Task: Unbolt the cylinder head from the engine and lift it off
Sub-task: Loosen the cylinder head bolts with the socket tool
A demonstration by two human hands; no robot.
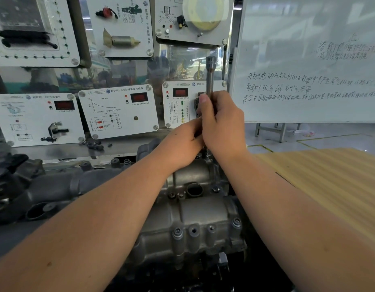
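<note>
The grey cast cylinder head point(195, 216) lies along the middle of the view, with several bolts along its near edge and a round opening on top. A long steel socket extension point(210, 76) stands upright over the head's far end. My right hand point(221, 127) is wrapped around its shaft, thumb pointing up. My left hand point(182, 144) grips the same tool just below and to the left, touching the right hand. The tool's lower tip meets the head at a far bolt, mostly hidden by my hands.
A dark intake manifold point(45, 192) lies to the left of the head. Training panels point(119, 110) with sensors stand upright behind the engine. A whiteboard point(309, 70) stands at the back right. A yellow ribbed sheet point(330, 186) covers the surface on the right.
</note>
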